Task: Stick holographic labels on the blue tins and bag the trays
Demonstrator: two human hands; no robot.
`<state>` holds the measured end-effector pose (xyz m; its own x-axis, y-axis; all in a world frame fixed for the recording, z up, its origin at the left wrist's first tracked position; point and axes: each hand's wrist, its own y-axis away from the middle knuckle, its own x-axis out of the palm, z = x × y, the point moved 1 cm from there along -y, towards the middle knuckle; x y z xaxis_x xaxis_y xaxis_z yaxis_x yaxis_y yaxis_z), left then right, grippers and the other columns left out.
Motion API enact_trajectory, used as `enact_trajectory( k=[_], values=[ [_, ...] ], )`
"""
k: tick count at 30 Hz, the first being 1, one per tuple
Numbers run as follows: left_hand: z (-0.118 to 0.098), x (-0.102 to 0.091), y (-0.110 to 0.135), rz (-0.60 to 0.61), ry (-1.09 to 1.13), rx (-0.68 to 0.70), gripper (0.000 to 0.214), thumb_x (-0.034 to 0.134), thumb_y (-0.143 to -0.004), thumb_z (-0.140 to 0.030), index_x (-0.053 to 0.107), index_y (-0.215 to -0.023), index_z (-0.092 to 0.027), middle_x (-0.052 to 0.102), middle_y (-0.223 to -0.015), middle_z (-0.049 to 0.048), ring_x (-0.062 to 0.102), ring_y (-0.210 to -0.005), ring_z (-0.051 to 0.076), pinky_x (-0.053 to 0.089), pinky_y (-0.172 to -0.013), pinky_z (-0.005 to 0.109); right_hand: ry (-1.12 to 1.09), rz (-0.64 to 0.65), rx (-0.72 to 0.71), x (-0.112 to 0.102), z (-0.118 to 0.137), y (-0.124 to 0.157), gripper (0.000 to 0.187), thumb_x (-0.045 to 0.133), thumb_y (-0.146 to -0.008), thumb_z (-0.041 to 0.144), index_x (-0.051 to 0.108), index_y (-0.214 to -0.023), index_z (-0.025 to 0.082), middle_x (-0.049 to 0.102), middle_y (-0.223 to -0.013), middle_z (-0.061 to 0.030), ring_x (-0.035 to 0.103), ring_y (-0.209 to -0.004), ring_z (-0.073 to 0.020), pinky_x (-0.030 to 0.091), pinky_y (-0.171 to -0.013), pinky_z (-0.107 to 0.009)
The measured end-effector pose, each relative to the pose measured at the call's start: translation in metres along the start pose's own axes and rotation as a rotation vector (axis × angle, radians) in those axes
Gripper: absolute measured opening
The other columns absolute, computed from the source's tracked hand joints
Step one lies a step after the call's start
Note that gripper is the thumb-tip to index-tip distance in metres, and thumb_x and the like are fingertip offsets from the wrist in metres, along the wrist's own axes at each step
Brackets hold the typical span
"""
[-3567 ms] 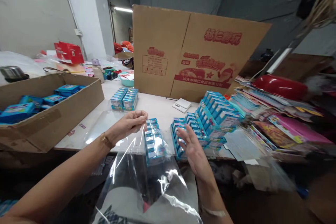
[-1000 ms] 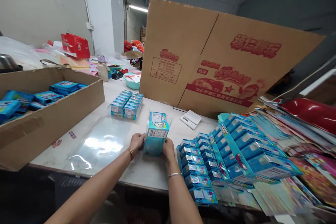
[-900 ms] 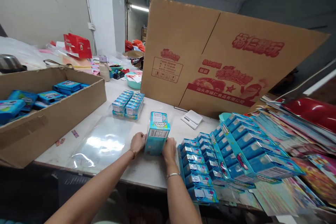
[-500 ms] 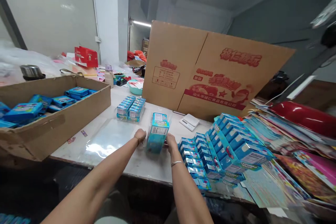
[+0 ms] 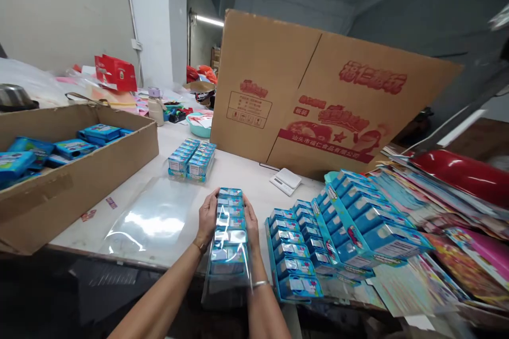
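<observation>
A tray of small blue candy boxes (image 5: 229, 222) in a clear plastic bag lies lengthwise between my hands, its near end at the table's front edge. My left hand (image 5: 207, 217) presses along its left side, fingers near the far end. Along the right side my right hand (image 5: 251, 220) grips it, partly hidden by the shiny film. Loose film hangs past the near end. Left of my hands lies a stack of clear plastic bags (image 5: 149, 217). To the right stand several more trays of blue boxes (image 5: 292, 254), some stacked on others.
Two wrapped trays (image 5: 192, 158) sit farther back. A cardboard carton (image 5: 99, 180) with blue boxes is on the left. Behind stands a large cardboard panel (image 5: 274, 79), with a small white scale (image 5: 285, 181) before it. Piled printed sheets (image 5: 421, 212) are at the right.
The bagged tray stood upright with its end panel facing me; now it is laid down, box tops showing. My hands have shifted to its far sides. The view has tilted slightly.
</observation>
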<state>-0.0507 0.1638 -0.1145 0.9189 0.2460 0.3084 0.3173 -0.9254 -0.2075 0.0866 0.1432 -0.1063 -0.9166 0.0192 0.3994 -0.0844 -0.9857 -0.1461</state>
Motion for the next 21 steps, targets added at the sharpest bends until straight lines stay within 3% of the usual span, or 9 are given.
enact_trajectory(
  k=[4,7,12,17,21],
  values=[
    [0.008,-0.009,0.008,-0.035,0.013,-0.076,0.055,0.055,-0.089,-0.061,0.071,-0.113,-0.015,0.075,-0.112,0.0126,0.070,-0.101,0.026,0.053,-0.090,0.037,-0.029,-0.083,0.040,-0.005,-0.029,0.008,0.062,0.059,-0.087,0.062,0.059,-0.137,0.024,0.061,-0.141,-0.0095,0.058,-0.128,-0.0272,0.044,-0.108,-0.046],
    [0.008,-0.015,0.007,-0.048,-0.036,-0.102,0.048,0.058,-0.089,-0.059,0.073,-0.103,-0.015,0.076,-0.098,0.0089,0.069,-0.090,0.023,0.053,-0.082,0.033,0.003,-0.109,0.051,-0.010,-0.037,-0.004,0.061,0.057,-0.088,0.063,0.058,-0.137,0.027,0.060,-0.141,-0.0080,0.057,-0.128,-0.0249,0.045,-0.106,-0.043],
    [0.003,-0.025,-0.001,-0.052,-0.168,-0.113,0.027,0.071,-0.085,-0.044,0.074,-0.082,-0.017,0.070,-0.081,0.0019,0.060,-0.080,0.018,0.045,-0.072,0.024,0.146,-0.035,0.091,-0.019,-0.030,-0.027,0.037,0.072,-0.083,0.051,0.076,-0.098,0.018,0.075,-0.098,-0.0076,0.067,-0.092,-0.0238,0.051,-0.084,-0.036],
    [0.006,-0.029,-0.007,0.050,-0.102,-0.180,0.029,0.071,-0.084,-0.044,0.065,-0.073,-0.019,0.060,-0.070,-0.0011,0.053,-0.066,0.015,0.043,-0.063,0.024,0.224,-0.073,0.060,-0.028,-0.023,-0.023,0.031,0.065,-0.090,0.049,0.068,-0.082,0.019,0.062,-0.074,0.0008,0.054,-0.071,-0.0150,0.043,-0.066,-0.025],
    [0.007,-0.023,-0.011,0.103,0.052,-0.230,0.035,0.067,-0.086,-0.050,0.060,-0.072,-0.019,0.063,-0.080,0.0020,0.058,-0.074,0.016,0.048,-0.071,0.026,0.200,-0.005,0.076,-0.025,-0.018,-0.024,0.036,0.061,-0.092,0.050,0.058,-0.072,0.020,0.049,-0.067,0.0033,0.044,-0.062,-0.0129,0.039,-0.061,-0.025]
  ],
)
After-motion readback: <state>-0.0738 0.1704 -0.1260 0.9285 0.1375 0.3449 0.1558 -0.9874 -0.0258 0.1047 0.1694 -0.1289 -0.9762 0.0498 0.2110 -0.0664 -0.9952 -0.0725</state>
